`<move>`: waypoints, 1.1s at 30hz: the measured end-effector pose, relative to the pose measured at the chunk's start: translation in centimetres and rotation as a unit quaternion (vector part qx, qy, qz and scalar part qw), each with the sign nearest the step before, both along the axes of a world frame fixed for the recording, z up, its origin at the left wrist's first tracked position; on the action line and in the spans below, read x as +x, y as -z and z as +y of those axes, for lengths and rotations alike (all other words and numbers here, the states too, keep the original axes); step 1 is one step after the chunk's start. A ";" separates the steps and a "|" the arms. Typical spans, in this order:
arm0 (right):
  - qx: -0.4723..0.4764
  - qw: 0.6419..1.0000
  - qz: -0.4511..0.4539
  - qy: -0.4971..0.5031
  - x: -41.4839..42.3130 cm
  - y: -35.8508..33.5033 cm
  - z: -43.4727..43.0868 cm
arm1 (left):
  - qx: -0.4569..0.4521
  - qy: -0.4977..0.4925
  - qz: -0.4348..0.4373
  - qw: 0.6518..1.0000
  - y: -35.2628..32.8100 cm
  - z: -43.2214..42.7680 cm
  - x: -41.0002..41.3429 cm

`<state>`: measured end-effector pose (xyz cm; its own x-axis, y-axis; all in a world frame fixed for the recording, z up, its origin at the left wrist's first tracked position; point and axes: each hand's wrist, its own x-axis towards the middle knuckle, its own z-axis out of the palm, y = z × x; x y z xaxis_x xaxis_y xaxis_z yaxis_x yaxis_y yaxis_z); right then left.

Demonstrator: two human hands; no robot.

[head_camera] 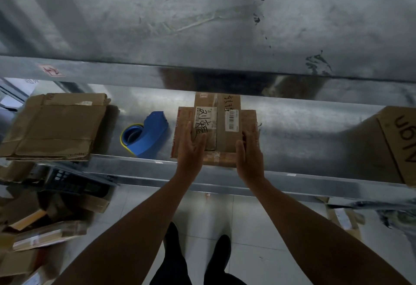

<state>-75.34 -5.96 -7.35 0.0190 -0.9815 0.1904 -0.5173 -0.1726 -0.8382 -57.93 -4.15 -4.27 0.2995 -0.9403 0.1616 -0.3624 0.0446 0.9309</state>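
We find the brown taped cardboard box with white labels (221, 127) at the near edge of the grey metal shelf (292, 131). Our left hand (191, 152) lies on its top with straight, spread fingers. Our right hand (249, 156) rests flat by its right edge, fingers straight too. A blue tape dispenser (146, 134) stands just left of the box.

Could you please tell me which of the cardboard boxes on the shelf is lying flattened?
The leftmost cartons, left of the blue tape dispenser; the middle parcel and large lettered box at right stand assembled.
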 end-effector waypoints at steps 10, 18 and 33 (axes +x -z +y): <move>-0.074 0.996 0.014 0.042 0.2 1.9 -2.3 | -0.061 -0.032 -0.155 0.986 2.5 -0.3 0.7; 0.033 0.995 -0.092 -0.035 -0.1 0.8 -1.0 | 0.037 0.013 -0.086 0.996 1.8 -0.3 1.3; 0.174 0.965 -0.174 -0.086 0.9 -10.8 5.1 | 0.139 0.168 0.170 0.961 -7.1 2.1 4.7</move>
<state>-74.49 -0.86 3.46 0.1828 -0.9749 -0.1269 -0.1835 0.0930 -0.9786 -53.28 -2.05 2.88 -0.0373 -0.9859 -0.1630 -0.0448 -0.1613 0.9859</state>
